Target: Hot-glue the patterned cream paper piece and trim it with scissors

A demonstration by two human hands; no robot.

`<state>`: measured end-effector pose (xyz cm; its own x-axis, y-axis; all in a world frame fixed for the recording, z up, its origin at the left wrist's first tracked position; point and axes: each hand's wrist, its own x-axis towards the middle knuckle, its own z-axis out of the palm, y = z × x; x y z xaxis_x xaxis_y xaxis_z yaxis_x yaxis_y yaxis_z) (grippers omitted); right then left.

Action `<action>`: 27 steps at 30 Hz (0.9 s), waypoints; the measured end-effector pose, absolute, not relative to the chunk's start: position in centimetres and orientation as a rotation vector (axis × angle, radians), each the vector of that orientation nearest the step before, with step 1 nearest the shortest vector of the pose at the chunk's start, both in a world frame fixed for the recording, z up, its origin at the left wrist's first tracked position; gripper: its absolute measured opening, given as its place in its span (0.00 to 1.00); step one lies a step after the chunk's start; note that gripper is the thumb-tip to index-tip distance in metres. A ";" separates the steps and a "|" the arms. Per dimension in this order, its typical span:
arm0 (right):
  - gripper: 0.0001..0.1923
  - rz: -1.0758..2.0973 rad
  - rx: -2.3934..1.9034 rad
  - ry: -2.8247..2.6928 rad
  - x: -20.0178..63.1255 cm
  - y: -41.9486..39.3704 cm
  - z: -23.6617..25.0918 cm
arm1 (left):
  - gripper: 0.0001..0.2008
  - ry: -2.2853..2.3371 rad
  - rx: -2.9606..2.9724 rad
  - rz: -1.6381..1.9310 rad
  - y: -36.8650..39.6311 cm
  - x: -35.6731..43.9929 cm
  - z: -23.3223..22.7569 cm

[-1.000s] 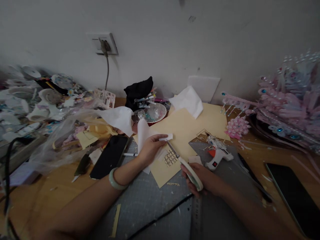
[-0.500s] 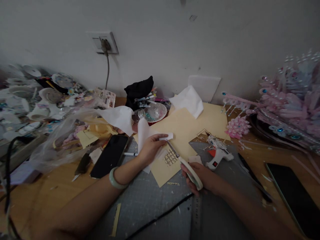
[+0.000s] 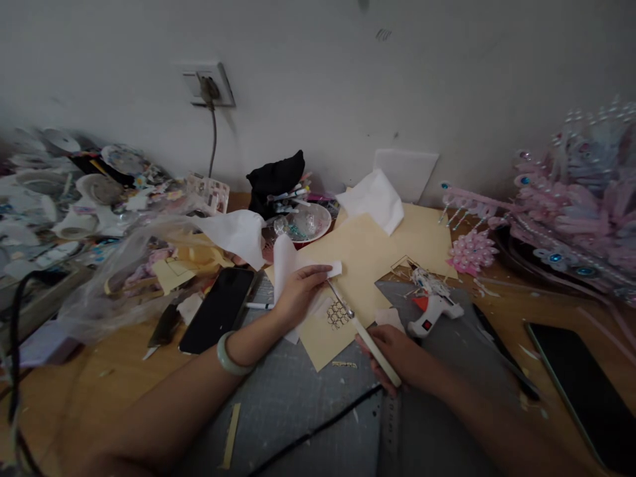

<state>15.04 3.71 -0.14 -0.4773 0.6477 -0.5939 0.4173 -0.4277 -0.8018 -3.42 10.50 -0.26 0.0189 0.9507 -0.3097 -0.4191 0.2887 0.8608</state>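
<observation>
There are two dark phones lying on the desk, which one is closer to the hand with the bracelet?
The phone beside the left hand, just off the grey mat's left edge. The other phone lies at the far right edge, beyond the right hand.

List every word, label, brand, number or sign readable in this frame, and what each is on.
No text can be read in this frame.
Small packet by the wall socket: printed marks, too blurred to read.
Ruler on the cutting mat: graduations too faint to read.
Glue gun: only a red switch, no lettering visible.
Scissors in the right hand and white paper in the left hand: no marks.
</observation>
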 end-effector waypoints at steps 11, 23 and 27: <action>0.27 2.238 -1.349 -1.280 14.9 4.5 1.3 | 0.10 0.996 0.577 1.181 10.5 -3.5 -0.2; 0.23 2.207 -1.471 -1.260 14.8 4.6 0.9 | 0.14 1.051 0.663 1.102 10.5 -3.5 -0.5; 0.22 2.230 -1.430 -1.258 14.9 4.7 0.5 | 0.15 1.049 0.700 1.078 10.4 -3.5 -0.6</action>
<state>14.92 4.65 0.50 -0.5082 0.5712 -0.6445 0.2564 -0.6141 -0.7464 -3.53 10.44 -0.57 0.1055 0.9376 -0.3312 -0.3572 0.3466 0.8673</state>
